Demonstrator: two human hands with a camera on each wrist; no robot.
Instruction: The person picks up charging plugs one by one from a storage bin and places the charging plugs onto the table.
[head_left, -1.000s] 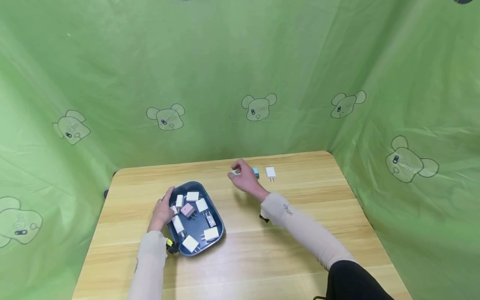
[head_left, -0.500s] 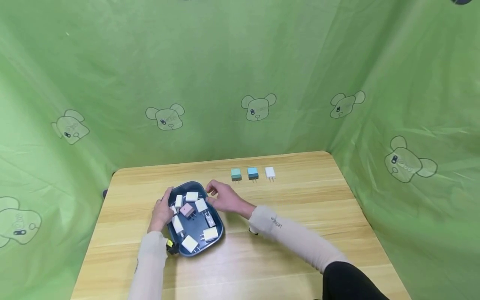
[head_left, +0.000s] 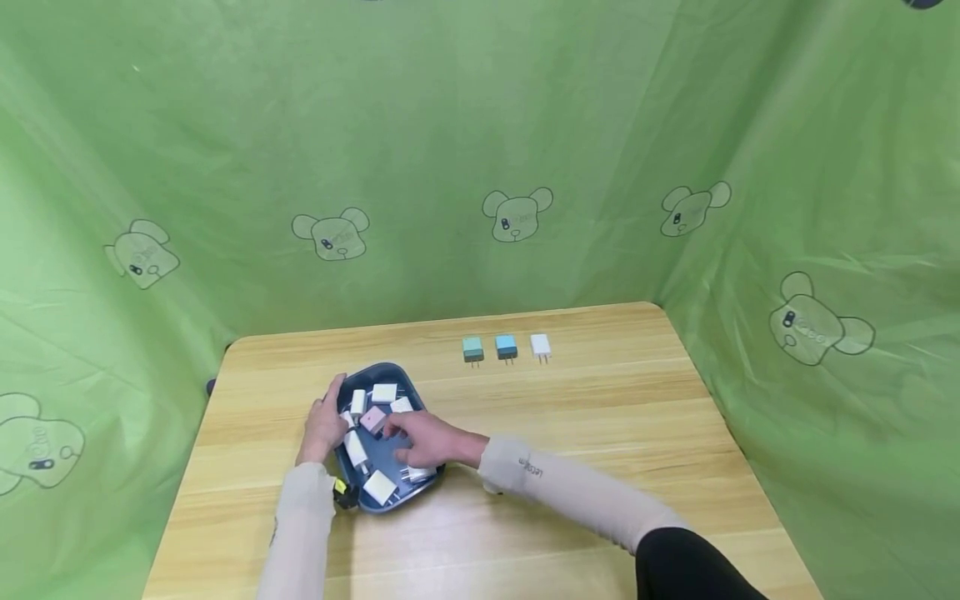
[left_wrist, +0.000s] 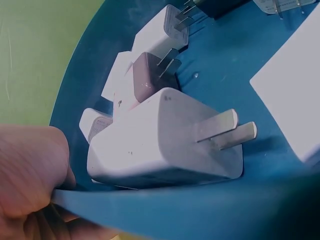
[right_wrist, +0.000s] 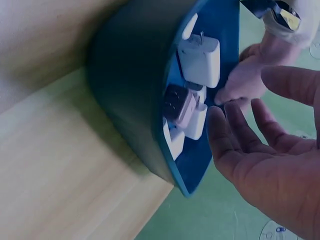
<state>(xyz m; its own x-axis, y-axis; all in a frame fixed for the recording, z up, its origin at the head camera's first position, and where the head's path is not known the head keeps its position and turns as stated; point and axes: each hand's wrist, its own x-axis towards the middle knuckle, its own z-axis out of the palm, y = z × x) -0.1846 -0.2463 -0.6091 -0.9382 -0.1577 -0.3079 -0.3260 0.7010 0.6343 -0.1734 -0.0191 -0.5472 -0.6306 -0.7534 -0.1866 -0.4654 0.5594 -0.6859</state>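
Observation:
My left hand (head_left: 324, 432) grips the left rim of a dark blue plastic bin (head_left: 384, 455), thumb over the edge and fingers outside. Several white plug-in chargers lie loose in the bin, with one pink charger (head_left: 372, 419) among them. In the left wrist view a large white charger (left_wrist: 125, 137) sits just inside the gripped rim, metal prongs showing. Over the bin's right side hovers my right hand (head_left: 431, 440), fingers apart and loosely bent. The right wrist view shows that hand (right_wrist: 280, 165) holding nothing, above the opening. It hides some chargers in the head view.
Toward the back of the wooden table (head_left: 585, 467), a green charger (head_left: 472, 348), a blue charger (head_left: 506, 346) and a white charger (head_left: 540, 344) lie in a spaced row, prongs toward me. A green curtain (head_left: 420, 267) rises behind and at both sides.
My right hand has left the green charger in the back row and moved left and nearer, over the bin. The left hand and bin have stayed put.

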